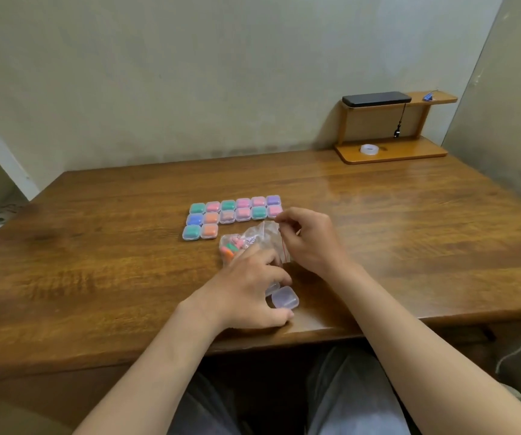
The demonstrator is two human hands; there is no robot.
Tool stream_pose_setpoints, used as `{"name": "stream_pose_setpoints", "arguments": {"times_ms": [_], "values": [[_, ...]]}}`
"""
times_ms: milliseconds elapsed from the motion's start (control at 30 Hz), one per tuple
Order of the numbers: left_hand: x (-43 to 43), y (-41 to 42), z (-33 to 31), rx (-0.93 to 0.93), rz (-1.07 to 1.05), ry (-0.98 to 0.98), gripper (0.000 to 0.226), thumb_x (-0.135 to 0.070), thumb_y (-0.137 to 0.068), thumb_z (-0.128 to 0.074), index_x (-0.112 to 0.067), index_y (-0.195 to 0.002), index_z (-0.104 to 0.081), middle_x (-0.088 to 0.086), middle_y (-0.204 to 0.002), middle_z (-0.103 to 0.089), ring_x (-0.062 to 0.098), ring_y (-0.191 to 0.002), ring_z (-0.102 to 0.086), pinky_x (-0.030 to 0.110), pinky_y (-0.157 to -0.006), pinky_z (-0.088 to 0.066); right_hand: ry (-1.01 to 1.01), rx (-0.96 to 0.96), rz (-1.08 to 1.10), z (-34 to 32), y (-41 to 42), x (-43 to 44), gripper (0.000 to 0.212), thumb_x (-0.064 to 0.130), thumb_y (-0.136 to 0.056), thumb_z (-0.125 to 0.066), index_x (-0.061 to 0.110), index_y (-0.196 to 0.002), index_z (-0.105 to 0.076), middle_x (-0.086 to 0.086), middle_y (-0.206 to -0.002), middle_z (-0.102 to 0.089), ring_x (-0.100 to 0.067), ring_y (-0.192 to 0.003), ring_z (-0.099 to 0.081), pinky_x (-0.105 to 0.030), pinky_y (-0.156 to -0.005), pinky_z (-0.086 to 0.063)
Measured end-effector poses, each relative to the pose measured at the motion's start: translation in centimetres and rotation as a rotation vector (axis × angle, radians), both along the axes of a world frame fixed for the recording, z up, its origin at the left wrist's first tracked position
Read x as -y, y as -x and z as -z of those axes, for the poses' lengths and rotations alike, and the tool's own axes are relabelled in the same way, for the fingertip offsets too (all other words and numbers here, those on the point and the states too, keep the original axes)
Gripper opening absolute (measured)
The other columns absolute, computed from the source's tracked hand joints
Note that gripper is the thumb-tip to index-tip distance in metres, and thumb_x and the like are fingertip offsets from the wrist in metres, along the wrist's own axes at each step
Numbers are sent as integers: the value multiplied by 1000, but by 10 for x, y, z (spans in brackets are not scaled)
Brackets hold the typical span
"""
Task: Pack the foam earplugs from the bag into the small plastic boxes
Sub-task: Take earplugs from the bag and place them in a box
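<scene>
A clear zip bag (254, 238) with several coloured foam earplugs (231, 246) lies on the wooden table (96, 246). My right hand (309, 240) pinches the bag's upper edge by the red zip strip. My left hand (249, 290) reaches over the bag's near end, fingers curled at a small clear plastic box (285, 297) that stands open near the table's front edge. Whether the fingers grip the box is partly hidden. Behind the bag, several closed small boxes (234, 215) filled with coloured earplugs lie in rows.
A wooden desk shelf (391, 152) stands at the back right with a black device (377, 98) on top and a roll of clear tape (369, 149) on its base. Walls close in behind and to the right. My lap shows below the table edge.
</scene>
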State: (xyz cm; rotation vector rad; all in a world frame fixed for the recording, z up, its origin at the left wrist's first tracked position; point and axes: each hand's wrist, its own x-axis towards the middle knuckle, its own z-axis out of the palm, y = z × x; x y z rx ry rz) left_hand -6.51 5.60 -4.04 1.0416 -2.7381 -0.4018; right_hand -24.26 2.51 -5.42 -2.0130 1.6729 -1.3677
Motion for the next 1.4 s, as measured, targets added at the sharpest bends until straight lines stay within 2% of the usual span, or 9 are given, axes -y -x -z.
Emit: {"name": "stream_pose_setpoints", "arguments": {"times_ms": [167,300,500,633,767,967,1100,1233,1400], "values": [[-3,1,2,34,-6,6,43,-56,-80,-72,-38,-119,-67,-19,-113,-45,5,-109,-37,35,-96,-47,-45,-10,-14,1,4,-11,19,9,-92,-60,14,-104,-74,5,-93,-71,-4,-82,-62,-14,-74,-50],[-4,3,1,30,-6,4,42,-55,-81,-73,-36,-118,-67,-21,-111,-48,3,-108,-37,34,-95,-47,-51,34,-15,5,6,-12,18,8,-91,-61,13,-102,-75,3,-92,-73,-6,-82,-64,-18,-76,-53],[-3,5,0,-74,-38,7,34,-54,-77,-77,-36,-102,-61,-19,-106,-56,3,-104,-46,29,-89,-48,-67,101,-21,11,10,-12,17,7,-89,-63,13,-98,-75,4,-85,-72,-5,-77,-64,-14,-71,-48],[3,8,-5,-243,-159,62,34,-46,-78,-81,-33,-100,-59,-18,-99,-59,0,-93,-54,20,-76,-50,-76,171,-36,8,11,-11,20,7,-88,-60,14,-98,-76,6,-82,-72,-8,-78,-67,-28,-74,-56],[15,10,-7,-410,-274,185,40,-34,-78,-84,-22,-110,-64,-11,-99,-60,5,-88,-57,14,-72,-49,-99,258,-102,-1,12,-12,23,3,-87,-57,12,-99,-74,3,-77,-72,-12,-71,-67,-38,-70,-59],[29,14,-9,-484,-352,240,46,-32,-81,-83,-16,-122,-69,-6,-105,-58,6,-86,-56,10,-68,-51,-234,495,-285,-18,4,-10,23,-8,-88,-58,0,-105,-70,-8,-74,-69,-4,-57,-63,-13,-48,-45],[33,10,-9,-480,-342,184,52,-15,-83,-81,-10,-132,-65,2,-116,-65,-4,-88,-54,-4,-78,-40,-301,546,-266,-13,5,-1,23,-2,-90,-60,11,-104,-73,-10,-81,-70,-12,-62,-64,-25,-47,-48],[38,4,-8,-471,-355,206,50,-16,-85,-79,-12,-133,-65,2,-126,-68,-3,-109,-48,-7,-81,-33,-376,592,-346,-9,4,2,33,-6,-88,-60,15,-111,-72,-17,-93,-70,-15,-65,-64,-26,-50,-49],[42,-1,-6,-501,-299,181,48,-13,-79,-85,-10,-125,-70,5,-113,-72,-17,-84,-51,-6,-78,-37,-430,568,-416,-14,1,-2,41,-11,-87,-59,12,-121,-65,-6,-81,-68,-3,-49,-58,-21,-46,-44]]}}
